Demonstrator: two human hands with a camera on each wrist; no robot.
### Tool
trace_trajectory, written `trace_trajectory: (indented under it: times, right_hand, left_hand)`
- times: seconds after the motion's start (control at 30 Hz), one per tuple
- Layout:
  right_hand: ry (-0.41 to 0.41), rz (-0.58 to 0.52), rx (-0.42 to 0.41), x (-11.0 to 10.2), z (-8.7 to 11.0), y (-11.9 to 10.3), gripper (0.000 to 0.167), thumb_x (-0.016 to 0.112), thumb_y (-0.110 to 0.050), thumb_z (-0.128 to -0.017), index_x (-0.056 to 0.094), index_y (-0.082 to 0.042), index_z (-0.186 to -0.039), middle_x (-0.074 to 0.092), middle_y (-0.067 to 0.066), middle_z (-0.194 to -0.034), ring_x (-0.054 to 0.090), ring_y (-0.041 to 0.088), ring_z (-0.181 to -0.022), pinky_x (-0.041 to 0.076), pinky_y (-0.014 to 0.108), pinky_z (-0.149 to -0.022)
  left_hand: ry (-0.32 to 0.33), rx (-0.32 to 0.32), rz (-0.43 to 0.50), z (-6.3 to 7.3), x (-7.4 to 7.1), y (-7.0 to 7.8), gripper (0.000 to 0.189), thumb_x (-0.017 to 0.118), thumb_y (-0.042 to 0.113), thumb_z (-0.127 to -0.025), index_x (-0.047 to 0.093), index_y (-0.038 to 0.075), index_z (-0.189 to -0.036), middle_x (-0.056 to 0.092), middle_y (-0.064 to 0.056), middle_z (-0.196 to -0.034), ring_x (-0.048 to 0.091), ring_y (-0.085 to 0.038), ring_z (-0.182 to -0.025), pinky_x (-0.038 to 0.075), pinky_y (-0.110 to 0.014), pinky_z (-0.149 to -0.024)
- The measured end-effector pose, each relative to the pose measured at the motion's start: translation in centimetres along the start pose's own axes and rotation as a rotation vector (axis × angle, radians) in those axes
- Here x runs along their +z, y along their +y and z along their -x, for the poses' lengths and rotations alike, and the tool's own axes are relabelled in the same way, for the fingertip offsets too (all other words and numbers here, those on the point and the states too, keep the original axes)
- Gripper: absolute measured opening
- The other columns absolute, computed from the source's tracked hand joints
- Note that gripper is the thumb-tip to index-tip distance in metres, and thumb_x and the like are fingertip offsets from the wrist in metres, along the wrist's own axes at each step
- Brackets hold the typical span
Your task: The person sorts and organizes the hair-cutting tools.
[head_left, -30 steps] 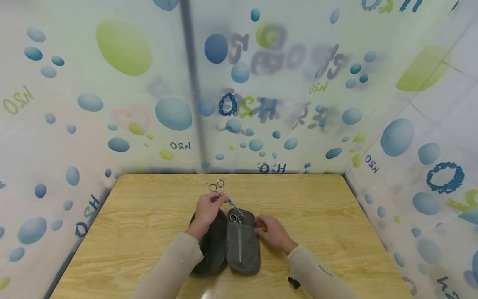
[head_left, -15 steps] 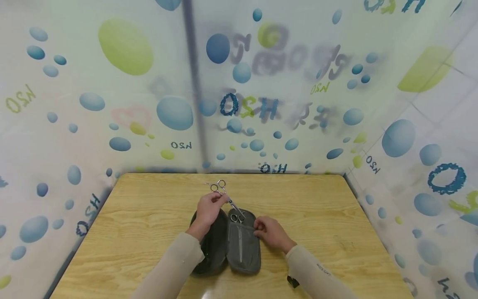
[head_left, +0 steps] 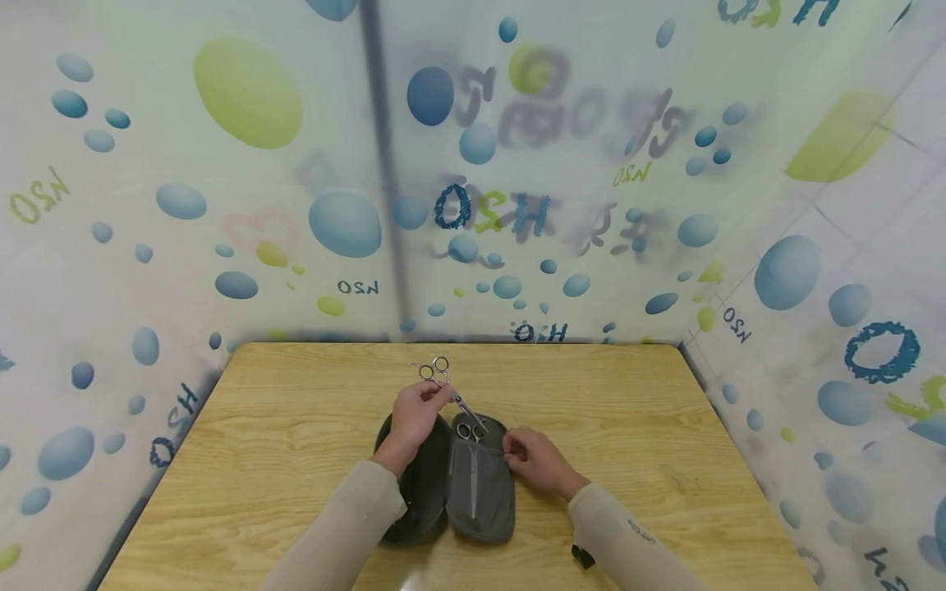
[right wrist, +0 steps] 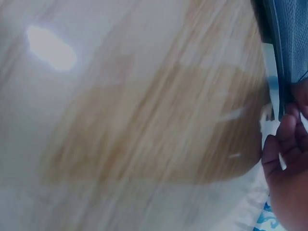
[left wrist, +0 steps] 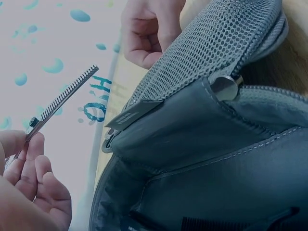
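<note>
My left hand (head_left: pixel 415 417) pinches a pair of thinning scissors (head_left: pixel 464 405) between thumb and fingers, finger rings up and blades slanting down to the right. Its toothed blade (left wrist: pixel 67 98) shows in the left wrist view. A dark grey zip case (head_left: pixel 497 513) lies spread flat on the table, its halves side by side. From the pocket in its right half stick the finger rings of a second pair of scissors (head_left: pixel 463 431), close under the held tips. My right hand (head_left: pixel 539 460), fingers curled, grips the right edge of that half, at the mesh pocket (left wrist: pixel 192 57).
In the left wrist view, a black comb (left wrist: pixel 207 224) lies in the case's deep half. A small black object (head_left: pixel 582 557) shows beneath the right sleeve. The wooden table (head_left: pixel 296 410) meets patterned walls at its back and right.
The held thinning scissors and left hand have shifted very slightly right. My right hand stays at the case's edge, its fingers barely moved.
</note>
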State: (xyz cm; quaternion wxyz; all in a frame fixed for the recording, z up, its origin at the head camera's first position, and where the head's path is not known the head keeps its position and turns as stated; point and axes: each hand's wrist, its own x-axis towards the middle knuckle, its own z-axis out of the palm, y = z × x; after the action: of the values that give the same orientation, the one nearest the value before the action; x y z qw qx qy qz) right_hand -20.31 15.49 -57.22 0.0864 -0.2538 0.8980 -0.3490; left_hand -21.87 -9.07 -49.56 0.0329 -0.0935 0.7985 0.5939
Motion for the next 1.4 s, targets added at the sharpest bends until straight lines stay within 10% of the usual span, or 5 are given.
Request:
trace_trajectory:
  times: [1.4]
  right_hand:
    - [-0.036,-0.107,0.076,-1.3,-0.5,-1.2,0.007,0.067,-0.008,-0.09,0.062,-0.012,-0.087,0.062,0.001,-0.095,0.053,0.017,-0.093,0.044,0.037,-0.083]
  left_hand:
    - [0.013,-0.01,-0.01,0.1,0.0,-0.3,0.028,0.066,0.036,-0.092,0.073,0.011,-0.104,0.069,-0.006,-0.11,0.065,-0.022,-0.101,0.051,-0.039,-0.085]
